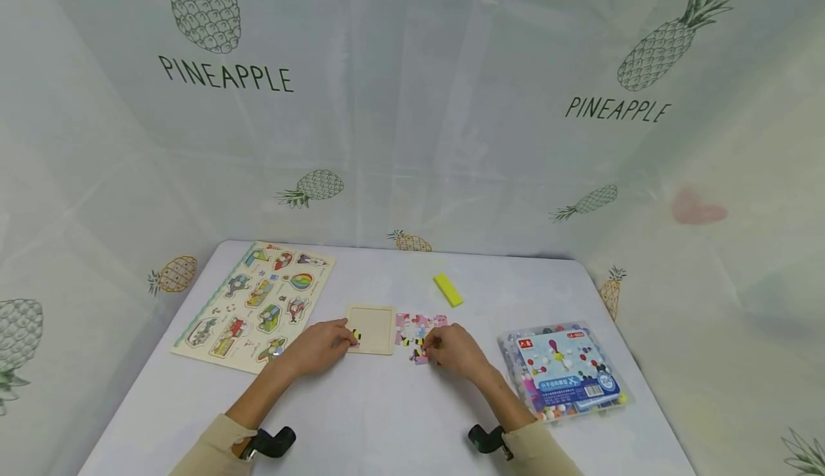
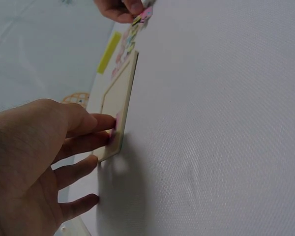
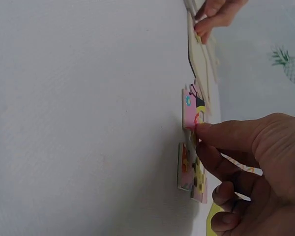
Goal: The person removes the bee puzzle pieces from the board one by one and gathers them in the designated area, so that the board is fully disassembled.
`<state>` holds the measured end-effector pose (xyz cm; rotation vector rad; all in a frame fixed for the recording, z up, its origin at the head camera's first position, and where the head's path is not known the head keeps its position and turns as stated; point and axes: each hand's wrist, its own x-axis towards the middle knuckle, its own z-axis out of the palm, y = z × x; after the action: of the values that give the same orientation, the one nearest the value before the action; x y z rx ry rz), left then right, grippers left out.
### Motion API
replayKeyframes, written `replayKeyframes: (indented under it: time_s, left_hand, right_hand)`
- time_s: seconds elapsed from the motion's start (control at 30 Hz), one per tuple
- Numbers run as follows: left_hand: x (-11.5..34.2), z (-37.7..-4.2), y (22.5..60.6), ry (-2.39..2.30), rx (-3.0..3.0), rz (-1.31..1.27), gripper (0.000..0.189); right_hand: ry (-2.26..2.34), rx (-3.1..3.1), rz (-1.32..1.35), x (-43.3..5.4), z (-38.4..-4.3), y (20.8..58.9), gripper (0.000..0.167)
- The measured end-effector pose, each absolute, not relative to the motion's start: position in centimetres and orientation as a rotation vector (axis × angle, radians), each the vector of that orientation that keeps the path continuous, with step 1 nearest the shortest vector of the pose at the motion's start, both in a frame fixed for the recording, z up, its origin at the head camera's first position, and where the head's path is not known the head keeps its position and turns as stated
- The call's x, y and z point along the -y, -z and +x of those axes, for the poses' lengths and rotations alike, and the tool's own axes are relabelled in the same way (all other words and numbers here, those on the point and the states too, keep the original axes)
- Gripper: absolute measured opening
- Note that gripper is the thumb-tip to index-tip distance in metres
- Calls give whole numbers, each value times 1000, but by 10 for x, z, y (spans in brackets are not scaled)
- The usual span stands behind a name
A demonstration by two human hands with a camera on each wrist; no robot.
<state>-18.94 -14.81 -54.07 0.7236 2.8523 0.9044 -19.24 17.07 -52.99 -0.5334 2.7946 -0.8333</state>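
My left hand [image 1: 320, 347] lies at the lower left corner of a square wooden puzzle tray [image 1: 377, 331]. Its extended fingertips press on a small jigsaw piece [image 1: 357, 335] with black and yellow print, inside the tray's rim. Just right of the tray, my right hand [image 1: 456, 351] is over a cluster of pink jigsaw pieces [image 1: 422, 320]. Thumb and forefinger pinch the edge of a pink piece [image 3: 189, 109] with yellow and black print in the right wrist view. The other fingers of that hand are curled.
A wooden picture board [image 1: 248, 304] with vehicle shapes lies at the left. Behind the pieces is a yellow block [image 1: 447, 290]. A clear plastic box [image 1: 567, 372] with a blue label and colourful parts stands at the right. Pineapple-printed fabric [image 1: 412, 139] hangs behind the white table.
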Motion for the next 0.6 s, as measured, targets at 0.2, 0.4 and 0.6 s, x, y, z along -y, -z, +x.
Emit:
replayKeyframes:
  time_s: [0.2,0.4,0.6]
  left_hand:
    - [148,-188,539,-905,-2856,716,17]
    - [148,-188,539,-871,-2882,736,12]
    - [147,-191,544,-858,-2940,815,7]
  right_hand:
    - [737,-2856,-549,-170,-192,526,3]
    - [770,-2851,-561,-170,-191,526,4]
    - [855,-2839,-607,-154,-194,528,5]
